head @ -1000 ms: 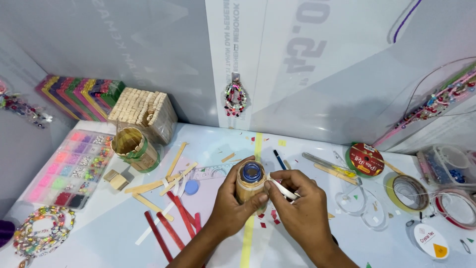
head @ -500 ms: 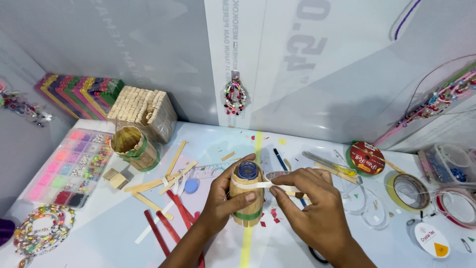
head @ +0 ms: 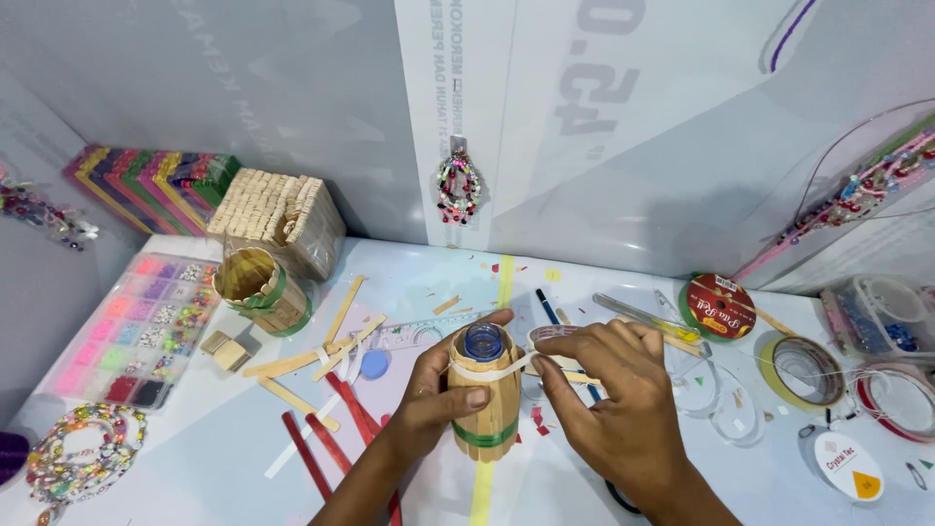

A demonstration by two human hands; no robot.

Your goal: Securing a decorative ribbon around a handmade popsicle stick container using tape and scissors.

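The bottle clad in pale wooden craft sticks [head: 484, 399], with a green band near its base and an open blue neck, stands upright on the white table [head: 195, 468], and I see it held at the centre between both hands. Far left lies a clear bead organiser with coloured compartments [head: 127, 331], then a second stick-covered cup with green band [head: 258, 289], tipped on its side, then loose wooden and red sticks [head: 321, 429]. My left hand [head: 438, 390] wraps the bottle, thumb pressed on its front. My right hand [head: 614, 399] pinches a strip of white tape [head: 492, 371] stretched across the bottle's top. Further right sit a red round spool [head: 719, 307] and a roll of yellowish tape [head: 804, 370].
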